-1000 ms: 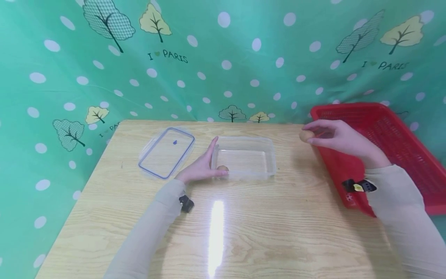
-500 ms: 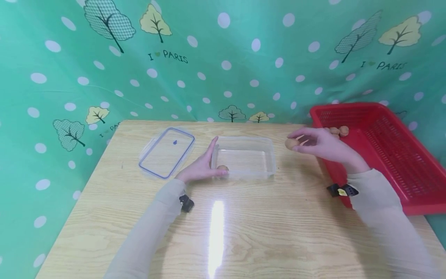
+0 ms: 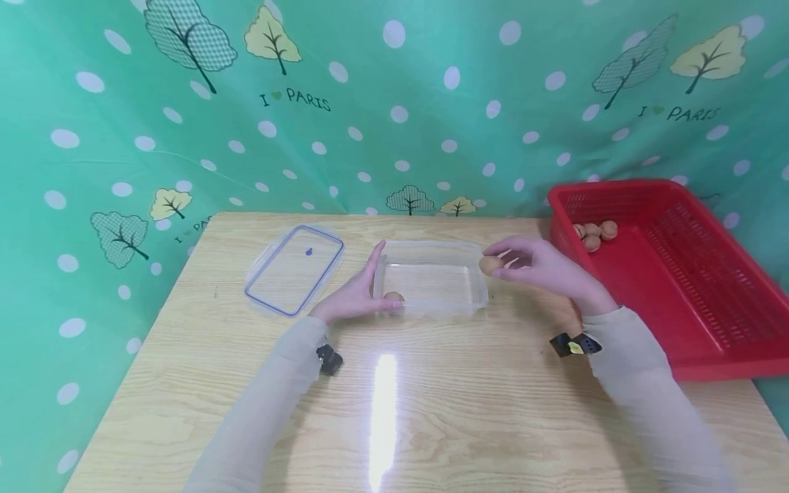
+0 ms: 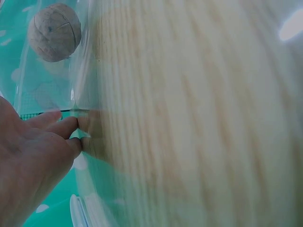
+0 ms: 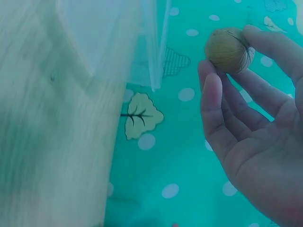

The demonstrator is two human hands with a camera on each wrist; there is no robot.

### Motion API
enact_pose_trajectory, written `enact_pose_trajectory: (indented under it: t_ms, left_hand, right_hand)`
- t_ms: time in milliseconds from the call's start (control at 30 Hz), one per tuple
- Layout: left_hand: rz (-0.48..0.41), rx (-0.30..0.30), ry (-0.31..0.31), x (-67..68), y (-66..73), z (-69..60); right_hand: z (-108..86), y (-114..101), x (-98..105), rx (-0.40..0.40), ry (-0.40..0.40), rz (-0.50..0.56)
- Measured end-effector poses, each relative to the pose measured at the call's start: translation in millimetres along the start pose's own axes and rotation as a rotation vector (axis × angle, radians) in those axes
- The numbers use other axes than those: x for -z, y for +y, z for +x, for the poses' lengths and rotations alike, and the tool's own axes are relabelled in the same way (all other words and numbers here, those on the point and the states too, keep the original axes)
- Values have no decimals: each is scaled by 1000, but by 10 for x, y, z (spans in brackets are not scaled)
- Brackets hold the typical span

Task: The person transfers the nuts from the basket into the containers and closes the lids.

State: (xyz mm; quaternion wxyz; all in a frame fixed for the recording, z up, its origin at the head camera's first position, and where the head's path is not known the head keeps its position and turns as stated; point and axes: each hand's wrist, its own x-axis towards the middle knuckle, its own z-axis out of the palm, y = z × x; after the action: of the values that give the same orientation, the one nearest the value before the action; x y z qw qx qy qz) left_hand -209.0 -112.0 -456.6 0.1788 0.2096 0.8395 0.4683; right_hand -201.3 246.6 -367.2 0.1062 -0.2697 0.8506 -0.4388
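Observation:
In the head view, my left hand (image 3: 354, 294) rests against the left end of a clear plastic container (image 3: 440, 311), thumb along its front wall and fingers straight. The left wrist view shows fingertips touching the clear wall. One walnut (image 4: 55, 32) lies inside, near the front left corner. My right hand (image 3: 536, 267) pinches another walnut (image 5: 228, 50) between thumb and fingers, held by the container's right rim. At the right, a red plastic basket (image 3: 672, 301) has several walnuts (image 3: 592, 233) in its back left corner.
A clear lid with a blue seal (image 3: 296, 270) lies on the wooden table (image 3: 468, 411), left of the container. A green patterned cloth (image 3: 345, 96) hangs behind the table. The basket stands along the table's right side.
My right hand has moved left from the red basket's edge to the container's right rim, carrying the walnut. The walnuts in the basket have come into view. My left hand has stayed put.

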Motion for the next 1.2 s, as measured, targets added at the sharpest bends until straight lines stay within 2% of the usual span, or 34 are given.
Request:
enact_pose_trajectory:
  t_ms: [133, 433, 700, 933, 1200]
  left_hand:
    - [0, -3, -1, -5, -23, 10]
    - [8, 2, -6, 0, -19, 8]
    - [-4, 0, -2, 0, -20, 9]
    - [-12, 3, -3, 10, 32, -10]
    - [-1, 13, 2, -5, -13, 5]
  right_hand:
    - [35, 33, -95, 4, -5, 44]
    - [152, 51, -337, -1, -20, 56]
    - [292, -53, -510, 18, -61, 115]
    - [414, -80, -648, 54, -73, 116]
    - [540, -24, -812, 56, -92, 129]
